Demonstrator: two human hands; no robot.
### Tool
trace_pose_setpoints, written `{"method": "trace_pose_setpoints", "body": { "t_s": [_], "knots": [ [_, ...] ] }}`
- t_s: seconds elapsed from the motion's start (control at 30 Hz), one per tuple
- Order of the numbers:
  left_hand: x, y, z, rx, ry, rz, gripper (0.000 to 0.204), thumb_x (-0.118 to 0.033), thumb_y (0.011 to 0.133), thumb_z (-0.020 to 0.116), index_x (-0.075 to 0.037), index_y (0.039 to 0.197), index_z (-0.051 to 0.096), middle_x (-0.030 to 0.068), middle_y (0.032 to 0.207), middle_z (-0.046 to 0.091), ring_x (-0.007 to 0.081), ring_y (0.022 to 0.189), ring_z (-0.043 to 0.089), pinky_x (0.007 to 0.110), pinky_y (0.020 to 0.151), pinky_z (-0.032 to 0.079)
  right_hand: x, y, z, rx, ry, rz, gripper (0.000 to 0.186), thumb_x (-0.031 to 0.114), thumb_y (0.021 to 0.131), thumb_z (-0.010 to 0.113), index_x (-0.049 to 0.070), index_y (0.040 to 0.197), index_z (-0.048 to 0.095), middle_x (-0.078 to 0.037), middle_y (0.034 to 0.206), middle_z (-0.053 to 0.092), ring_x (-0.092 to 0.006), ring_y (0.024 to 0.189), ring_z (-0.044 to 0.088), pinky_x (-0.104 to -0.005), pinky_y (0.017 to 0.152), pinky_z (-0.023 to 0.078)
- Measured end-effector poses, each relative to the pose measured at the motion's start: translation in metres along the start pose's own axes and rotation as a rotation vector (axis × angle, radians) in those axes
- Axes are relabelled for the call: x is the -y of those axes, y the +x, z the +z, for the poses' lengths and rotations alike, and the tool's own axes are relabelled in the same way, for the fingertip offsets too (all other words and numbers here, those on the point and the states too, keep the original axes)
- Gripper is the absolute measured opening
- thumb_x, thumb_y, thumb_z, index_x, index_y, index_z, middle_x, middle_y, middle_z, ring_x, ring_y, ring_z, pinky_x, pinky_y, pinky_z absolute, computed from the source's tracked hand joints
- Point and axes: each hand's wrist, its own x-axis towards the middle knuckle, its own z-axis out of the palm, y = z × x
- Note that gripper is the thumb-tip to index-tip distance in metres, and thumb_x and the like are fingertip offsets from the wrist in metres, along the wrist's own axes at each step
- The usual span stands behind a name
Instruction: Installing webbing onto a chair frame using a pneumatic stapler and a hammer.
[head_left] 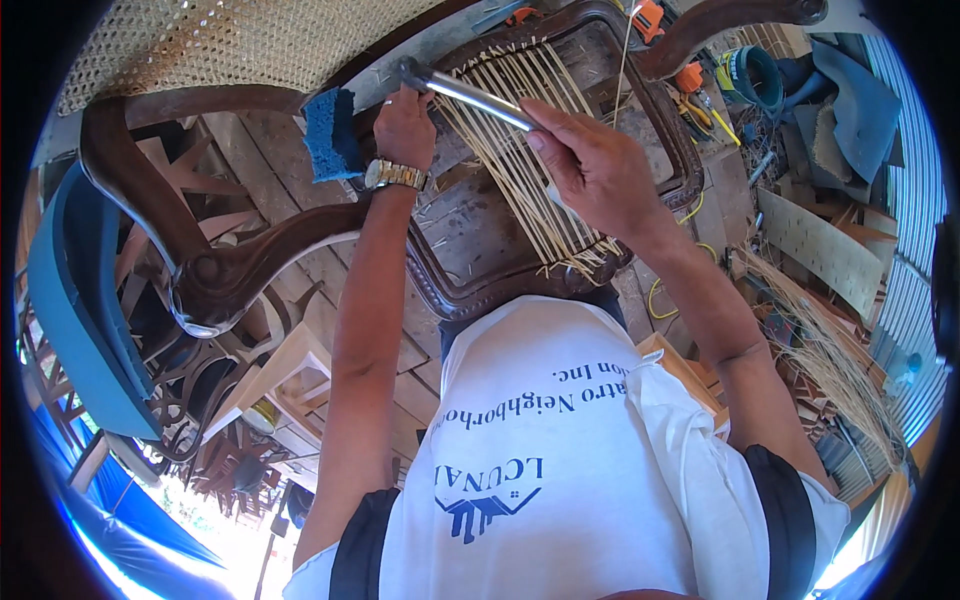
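Observation:
My right hand [592, 168] is wrapped around the handle of a hammer [470, 92] with a shiny metal shaft. Its dark head lies right over the fingertips of my left hand [405, 132], at the left rail of a dark carved wooden chair frame [455, 298]. Those left fingers are pinched together at the rail; whatever is between them is hidden by the hammer head. Pale cane strands [525, 150] run side by side across the frame's opening, with loose ends at its near rail. One long strand [625, 60] rises from the far side.
A cane-woven panel [215, 45] in curved dark wood stands at the far left, with a blue foam piece [331, 137] beside it. Pliers [697, 110], a dark green bucket [752, 78] and a bundle of loose cane [825, 350] lie to the right. Wooden chair parts [290, 380] crowd the left floor.

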Motion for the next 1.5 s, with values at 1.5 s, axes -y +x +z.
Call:
{"method": "trace_pose_setpoints", "body": {
  "t_s": [1.5],
  "knots": [
    [-0.001,0.002,0.008,-0.135,-0.346,-0.137,0.005,-0.014,0.092,0.065,-0.011,0.091,0.062,0.0123,0.077,0.066,0.0347,0.072,0.065,0.046,0.061,0.051,-0.002,-0.020,-0.004,-0.151,0.250,0.093,0.033,0.016,0.095,0.068,0.007,0.126,0.065,-0.014,0.102,0.073,-0.0166,0.067,0.067,-0.0298,0.058,0.053]
  ]
}}
